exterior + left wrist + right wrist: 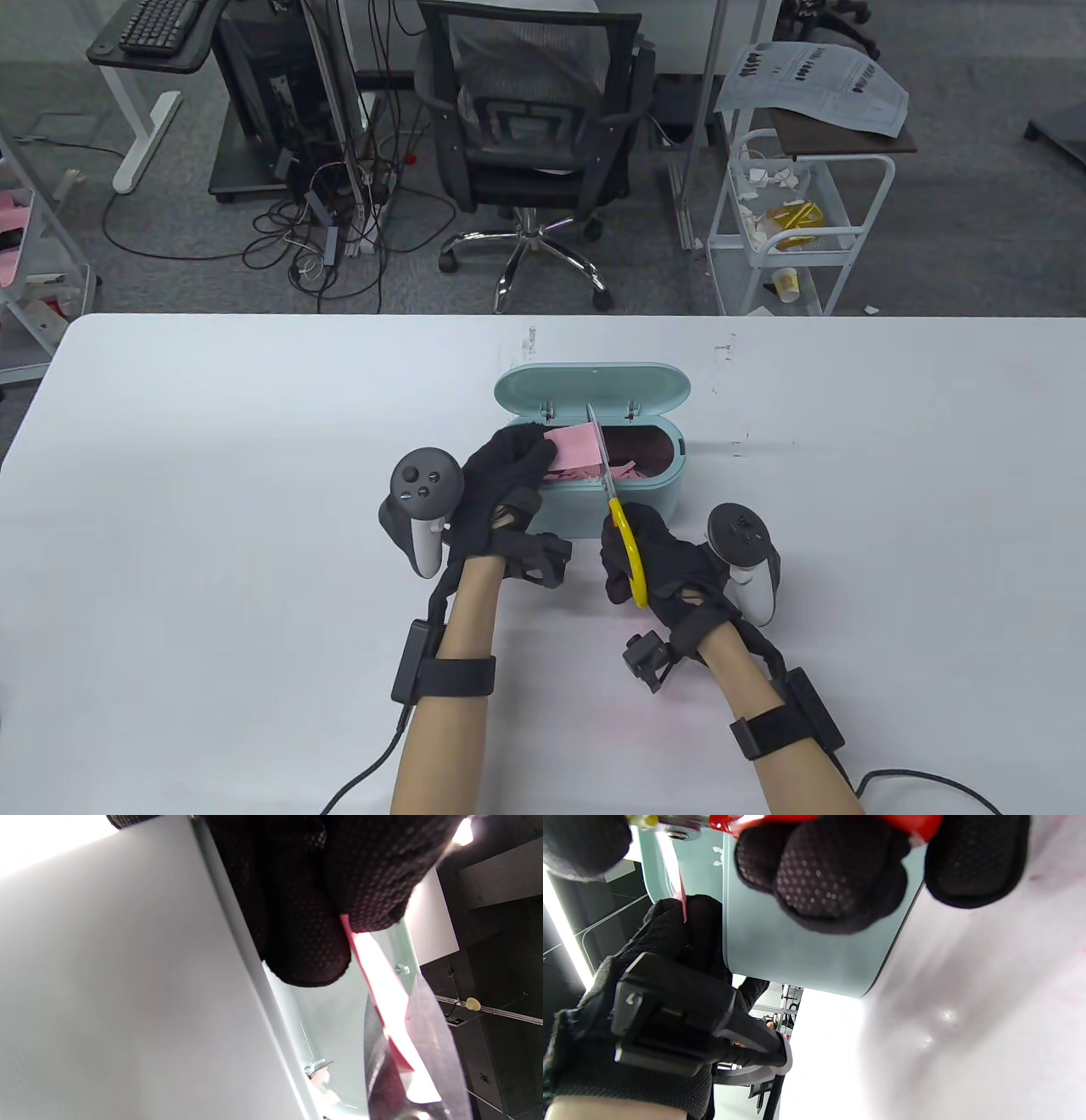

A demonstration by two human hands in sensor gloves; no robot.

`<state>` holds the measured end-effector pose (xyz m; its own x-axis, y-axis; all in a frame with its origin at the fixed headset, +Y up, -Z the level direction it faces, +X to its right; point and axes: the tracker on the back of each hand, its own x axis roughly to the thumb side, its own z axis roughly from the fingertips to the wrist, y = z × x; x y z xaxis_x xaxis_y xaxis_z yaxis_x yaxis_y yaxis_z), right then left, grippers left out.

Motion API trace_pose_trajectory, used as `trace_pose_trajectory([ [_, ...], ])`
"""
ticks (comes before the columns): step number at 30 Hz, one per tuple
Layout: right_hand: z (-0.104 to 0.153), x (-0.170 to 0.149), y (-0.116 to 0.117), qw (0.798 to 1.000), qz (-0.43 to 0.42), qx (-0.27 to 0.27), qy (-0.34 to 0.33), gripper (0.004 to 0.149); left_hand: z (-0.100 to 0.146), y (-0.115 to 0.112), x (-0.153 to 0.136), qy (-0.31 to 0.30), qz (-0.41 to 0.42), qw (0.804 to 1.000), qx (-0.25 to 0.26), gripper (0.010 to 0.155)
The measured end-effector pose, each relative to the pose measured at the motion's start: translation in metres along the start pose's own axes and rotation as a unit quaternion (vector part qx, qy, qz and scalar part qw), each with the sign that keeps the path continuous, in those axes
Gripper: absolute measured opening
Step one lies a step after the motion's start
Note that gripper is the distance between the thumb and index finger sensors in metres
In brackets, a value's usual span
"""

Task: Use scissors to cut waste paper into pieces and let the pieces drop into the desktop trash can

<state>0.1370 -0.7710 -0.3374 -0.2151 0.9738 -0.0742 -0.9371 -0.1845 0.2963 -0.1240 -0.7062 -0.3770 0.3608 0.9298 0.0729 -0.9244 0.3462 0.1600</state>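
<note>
A pale teal desktop trash can (pixel 632 503) stands mid-table with its lid (pixel 591 385) tipped back, and pink scraps lie inside. My left hand (pixel 509 463) pinches a pink sheet of paper (pixel 575 452) over the can's left end. My right hand (pixel 649 556) grips the yellow-handled scissors (pixel 626 543), whose blades (pixel 599 446) cross the paper's right edge above the opening. In the left wrist view my fingers (pixel 305 921) hold the paper (pixel 388 997) by the can's wall (pixel 335 1027). The right wrist view shows my fingers (pixel 835 870) in the scissor handle beside the can (pixel 797 950).
The white table (pixel 212 509) spreads wide on both sides of the can. Beyond its far edge stand an office chair (pixel 530 127), a desk with cables (pixel 322 170) and a white cart (pixel 789 221) holding paper scraps.
</note>
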Motion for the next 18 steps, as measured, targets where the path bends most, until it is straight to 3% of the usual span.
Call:
trace_pose_trajectory([
  [11,-0.0008,-0.0018,-0.0018,1.000,-0.008,-0.010,0.001,0.080,-0.0008,0.0003,-0.0001,-0.003,-0.005,1.000,-0.002,0.036],
  [18,0.0001,0.0002,-0.0044,0.999,0.006,-0.041,0.000,0.072,-0.0006,0.0004,-0.0002,-0.002,-0.004,1.000,-0.002,0.036],
])
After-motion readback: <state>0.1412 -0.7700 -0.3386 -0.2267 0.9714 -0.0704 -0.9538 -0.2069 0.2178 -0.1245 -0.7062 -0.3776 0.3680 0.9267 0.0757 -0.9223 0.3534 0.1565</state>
